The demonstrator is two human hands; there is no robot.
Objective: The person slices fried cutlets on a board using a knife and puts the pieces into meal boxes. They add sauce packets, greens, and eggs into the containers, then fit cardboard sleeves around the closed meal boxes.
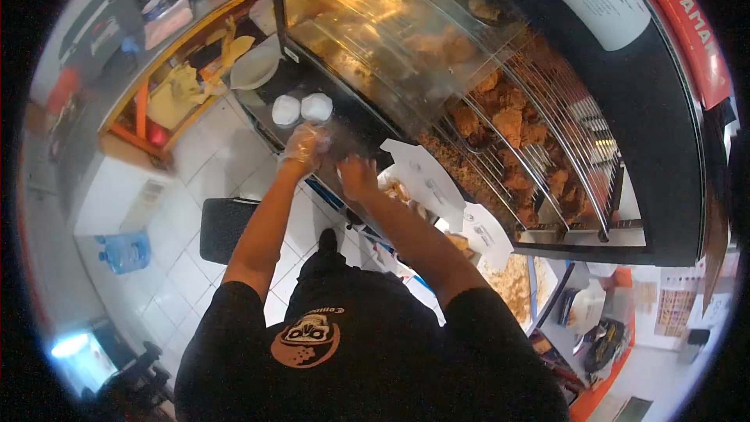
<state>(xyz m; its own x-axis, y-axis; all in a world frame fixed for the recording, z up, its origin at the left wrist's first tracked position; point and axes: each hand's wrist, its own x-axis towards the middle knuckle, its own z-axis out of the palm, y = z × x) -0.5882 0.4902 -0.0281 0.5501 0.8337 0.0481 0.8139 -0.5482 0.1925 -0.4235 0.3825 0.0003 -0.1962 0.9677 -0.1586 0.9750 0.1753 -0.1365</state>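
My left hand (306,145), in a clear plastic glove, is at the dark counter (355,129), just below two white round wrapped bundles (317,108). Its fingers are drawn together, and what they hold, if anything, is hidden. Beside it my right hand (358,177) is bare, with its fingers curled in over the counter; I cannot make out anything in them. Close to my right forearm are open white cardboard boxes (426,180) with food pieces inside.
A glass-fronted warmer (344,23) with fried pieces on wire racks (547,133) stands ahead and right. A pale bowl (255,66) sits at the counter's far left end. A black stool-like object (226,230) and a blue water jug (125,253) are on the tiled floor.
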